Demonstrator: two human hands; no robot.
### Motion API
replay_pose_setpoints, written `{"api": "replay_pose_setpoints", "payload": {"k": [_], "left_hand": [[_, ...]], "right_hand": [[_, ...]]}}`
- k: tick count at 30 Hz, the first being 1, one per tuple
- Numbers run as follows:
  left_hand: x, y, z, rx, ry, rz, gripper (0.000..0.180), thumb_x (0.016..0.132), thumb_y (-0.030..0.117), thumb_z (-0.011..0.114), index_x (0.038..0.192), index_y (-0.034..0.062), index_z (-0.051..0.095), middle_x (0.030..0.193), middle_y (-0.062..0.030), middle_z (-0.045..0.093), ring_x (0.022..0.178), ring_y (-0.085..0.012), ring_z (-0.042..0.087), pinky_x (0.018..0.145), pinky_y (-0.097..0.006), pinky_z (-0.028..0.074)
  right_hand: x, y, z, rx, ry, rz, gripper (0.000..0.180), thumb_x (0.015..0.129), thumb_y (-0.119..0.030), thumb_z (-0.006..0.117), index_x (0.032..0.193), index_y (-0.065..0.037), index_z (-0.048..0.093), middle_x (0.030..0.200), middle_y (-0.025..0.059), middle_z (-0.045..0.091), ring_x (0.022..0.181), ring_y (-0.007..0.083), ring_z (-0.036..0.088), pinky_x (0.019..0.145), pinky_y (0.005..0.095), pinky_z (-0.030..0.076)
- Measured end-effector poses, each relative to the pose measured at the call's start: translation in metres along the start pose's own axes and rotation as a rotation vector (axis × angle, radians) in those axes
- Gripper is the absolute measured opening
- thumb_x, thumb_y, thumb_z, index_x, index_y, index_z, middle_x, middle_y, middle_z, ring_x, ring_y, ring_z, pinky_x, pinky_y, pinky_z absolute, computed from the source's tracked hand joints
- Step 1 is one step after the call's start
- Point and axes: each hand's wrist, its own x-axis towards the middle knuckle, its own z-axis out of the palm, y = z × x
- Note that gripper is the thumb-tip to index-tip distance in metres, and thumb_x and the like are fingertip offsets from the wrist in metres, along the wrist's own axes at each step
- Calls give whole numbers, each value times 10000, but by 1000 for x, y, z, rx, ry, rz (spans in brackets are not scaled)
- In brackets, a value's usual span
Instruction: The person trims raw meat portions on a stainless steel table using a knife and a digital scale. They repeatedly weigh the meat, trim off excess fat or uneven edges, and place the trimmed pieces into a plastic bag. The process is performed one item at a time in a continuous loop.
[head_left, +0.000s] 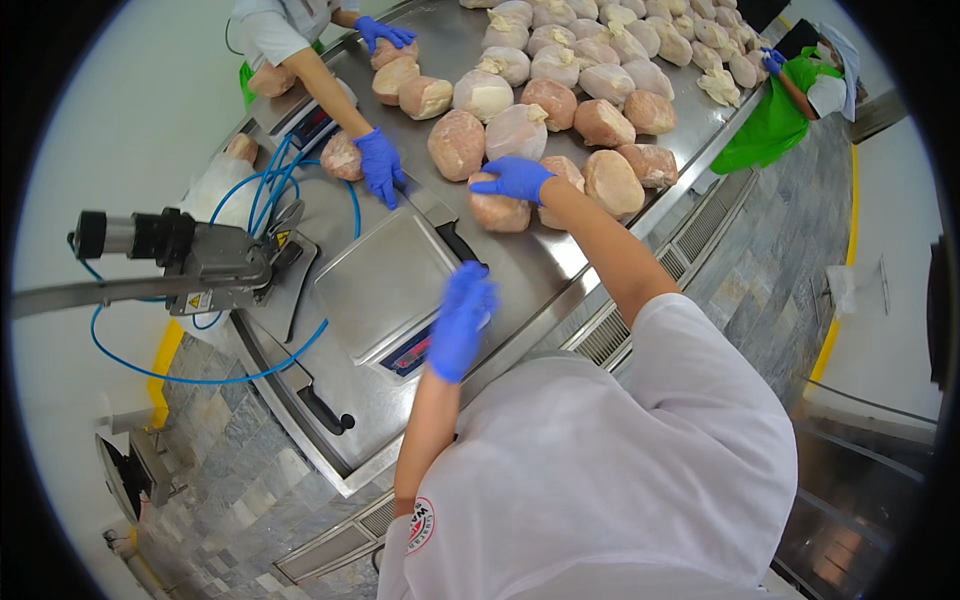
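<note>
Both my hands gloved in blue. Right hand (515,181) reached out ahead, palm down on a round piece of meat (499,211), pinkish, lying on the steel tabletop (545,258). Fingers laid across its top, pointing left; whether they grip or only rest, I cannot tell.

Left hand (460,322) nearer my body, blurred, over the near right corner of a flat steel scale (385,275). Finger pose unclear; cannot tell if it pinches anything. The round piece of meat sits ahead of this hand and slightly right, well apart from it.

Between the two hands, a black-handled knife (457,243), handle just beyond my left hand, blade pointing away. Second knife (323,409) left of my left hand, near the tabletop's edge.

Around the right hand: one piece partly under my wrist, a paler piece (613,186) just right of my forearm, many more in rows beyond.

Past the scale, left of my right hand: a co-worker's gloved hand (379,166), a meat lump (341,157) just left of it.
</note>
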Motion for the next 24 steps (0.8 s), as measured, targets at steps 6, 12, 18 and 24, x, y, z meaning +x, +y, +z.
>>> {"api": "replay_pose_setpoints", "payload": {"k": [6, 12, 18, 24], "left_hand": [[91, -88, 35, 53, 177, -260, 926, 887, 360, 693, 1521, 158, 49, 1528, -127, 267, 1365, -321, 349, 1032, -530, 366], [132, -87, 67, -51, 504, -215, 1042, 802, 345, 783, 1511, 274, 22, 1520, -90, 272, 1333, -341, 379, 944, -556, 430], [170, -131, 37, 188, 557, 132, 1085, 699, 227, 863, 1473, 179, 105, 1473, -115, 317, 1286, -275, 441, 900, -448, 500], [151, -142, 37, -8, 352, 180, 968, 716, 146, 832, 1450, 23, 213, 1366, -145, 447, 1222, -255, 498, 1019, -356, 441]], "right_hand": [[-48, 70, -23, 5, 351, 45, 611, 825, -575, 626, 1168, -71, 663, 1162, 202, 623, 1108, 344, 595, 964, 430, 468], [-58, 71, -27, -31, 272, 289, 595, 773, -499, 702, 1182, -78, 607, 1277, 210, 544, 1172, 374, 540, 1026, 466, 426], [-40, 42, 19, -423, 404, -277, 271, 845, -196, 556, 1084, -117, 656, 1148, 153, 627, 1107, 334, 586, 1084, 492, 350], [-59, 34, 38, 49, 362, -343, 273, 867, -184, 544, 1088, -101, 681, 972, 123, 669, 979, 312, 619, 1067, 448, 372]]}}
